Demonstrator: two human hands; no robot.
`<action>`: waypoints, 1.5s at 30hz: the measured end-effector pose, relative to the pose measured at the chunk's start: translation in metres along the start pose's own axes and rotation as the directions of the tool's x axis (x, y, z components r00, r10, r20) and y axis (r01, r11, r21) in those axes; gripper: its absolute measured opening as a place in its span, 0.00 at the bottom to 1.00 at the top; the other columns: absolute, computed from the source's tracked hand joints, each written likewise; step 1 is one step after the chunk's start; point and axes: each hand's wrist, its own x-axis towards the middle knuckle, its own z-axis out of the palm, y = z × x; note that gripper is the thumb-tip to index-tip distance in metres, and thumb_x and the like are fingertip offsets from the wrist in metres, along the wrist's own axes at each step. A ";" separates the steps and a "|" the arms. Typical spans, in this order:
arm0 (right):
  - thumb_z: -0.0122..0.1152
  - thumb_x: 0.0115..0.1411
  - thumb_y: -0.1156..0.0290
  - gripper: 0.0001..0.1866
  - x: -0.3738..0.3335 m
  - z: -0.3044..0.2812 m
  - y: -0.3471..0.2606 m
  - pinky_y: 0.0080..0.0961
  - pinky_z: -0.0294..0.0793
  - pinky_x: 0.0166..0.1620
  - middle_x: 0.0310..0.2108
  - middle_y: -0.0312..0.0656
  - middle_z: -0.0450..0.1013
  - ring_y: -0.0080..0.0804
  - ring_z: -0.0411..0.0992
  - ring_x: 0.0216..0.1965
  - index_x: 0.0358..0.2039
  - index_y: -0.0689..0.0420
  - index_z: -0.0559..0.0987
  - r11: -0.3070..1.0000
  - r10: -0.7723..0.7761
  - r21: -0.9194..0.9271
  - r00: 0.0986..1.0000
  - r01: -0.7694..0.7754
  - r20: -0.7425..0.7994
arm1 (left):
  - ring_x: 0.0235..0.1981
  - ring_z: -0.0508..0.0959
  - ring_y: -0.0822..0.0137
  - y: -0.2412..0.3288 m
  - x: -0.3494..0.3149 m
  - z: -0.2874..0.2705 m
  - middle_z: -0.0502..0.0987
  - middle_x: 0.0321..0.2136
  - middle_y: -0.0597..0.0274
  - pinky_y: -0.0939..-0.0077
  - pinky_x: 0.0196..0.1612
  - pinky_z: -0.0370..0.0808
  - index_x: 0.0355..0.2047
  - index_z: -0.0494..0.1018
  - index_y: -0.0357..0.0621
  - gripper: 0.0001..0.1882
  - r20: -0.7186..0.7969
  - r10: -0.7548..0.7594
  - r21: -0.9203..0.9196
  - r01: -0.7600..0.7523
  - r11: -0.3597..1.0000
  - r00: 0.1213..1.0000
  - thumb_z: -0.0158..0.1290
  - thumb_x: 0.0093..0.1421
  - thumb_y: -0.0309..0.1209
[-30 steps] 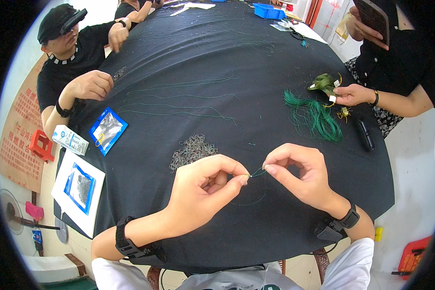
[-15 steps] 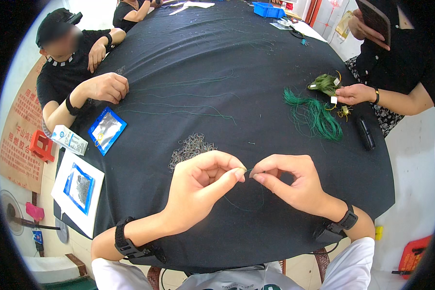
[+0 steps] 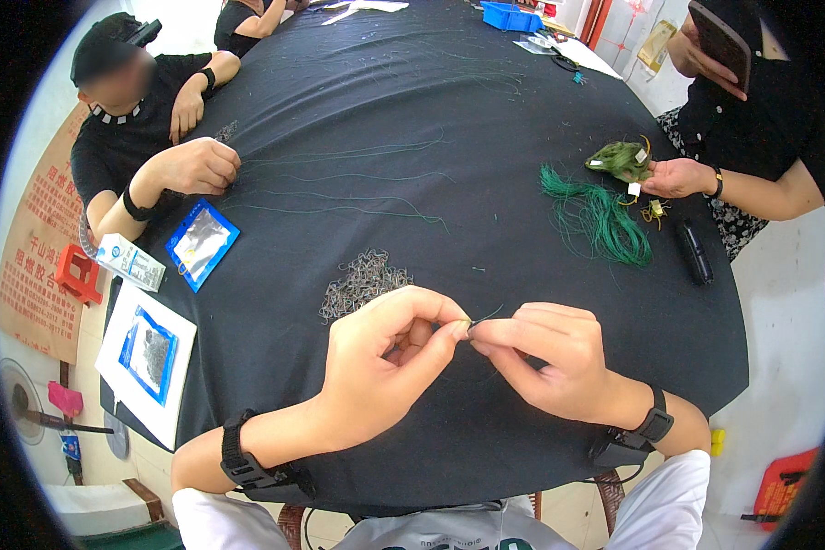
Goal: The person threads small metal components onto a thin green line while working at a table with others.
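Note:
Above the black cloth, my left hand (image 3: pixel 380 357) pinches a thin green line (image 3: pixel 493 314) between thumb and forefinger. My right hand (image 3: pixel 550 357) pinches the same line, its fingertips touching those of the left. A short end of line sticks up over the right forefinger. Whether a small hook sits between the fingertips is hidden. Just beyond my left hand lies a heap of small metal fish hooks (image 3: pixel 367 282). A bundle of green line (image 3: pixel 605 220) rests on the far right.
Cut green lines (image 3: pixel 348 174) stretch across the table (image 3: pixel 486 119) near a co-worker's hand (image 3: pixel 192 167). Blue-edged packets (image 3: pixel 202 243) and a white carton (image 3: pixel 130 262) are at left. Another person's hand (image 3: pixel 676 178) holds a dark green bundle (image 3: pixel 619 160); a black cylinder (image 3: pixel 694 252) lies nearby.
My right hand has turned and closed in on the left fingertips. A short line end now points up between the hands, and the loop below has mostly gone from view.

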 end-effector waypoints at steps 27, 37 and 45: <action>0.62 0.52 0.78 0.06 0.002 -0.003 -0.002 0.19 0.69 0.25 0.25 0.40 0.77 0.25 0.73 0.21 0.32 0.58 0.81 0.927 0.213 0.290 0.970 -0.238 0.114 | 0.15 0.63 0.82 0.012 0.005 -0.004 0.74 0.28 0.63 0.86 0.17 0.60 0.31 0.71 0.36 0.07 0.094 0.297 0.284 -0.311 0.907 0.950 0.55 0.52 0.15; 0.64 0.47 0.77 0.07 0.000 0.000 -0.002 0.26 0.66 0.21 0.18 0.38 0.69 0.32 0.69 0.18 0.29 0.58 0.79 1.000 -0.021 0.016 1.000 0.020 0.009 | 0.23 0.76 0.65 0.011 0.007 -0.005 0.75 0.27 0.55 0.77 0.24 0.72 0.31 0.70 0.33 0.08 0.139 0.416 0.376 -0.437 0.817 0.898 0.55 0.50 0.14; 0.65 0.44 0.76 0.10 0.000 -0.002 -0.006 0.25 0.65 0.20 0.16 0.35 0.64 0.30 0.66 0.17 0.30 0.57 0.78 0.982 -0.111 -0.153 0.993 0.115 0.034 | 0.25 0.77 0.59 0.007 0.009 -0.005 0.74 0.28 0.52 0.73 0.27 0.74 0.32 0.70 0.31 0.11 0.180 0.497 0.416 -0.524 0.743 0.849 0.56 0.47 0.14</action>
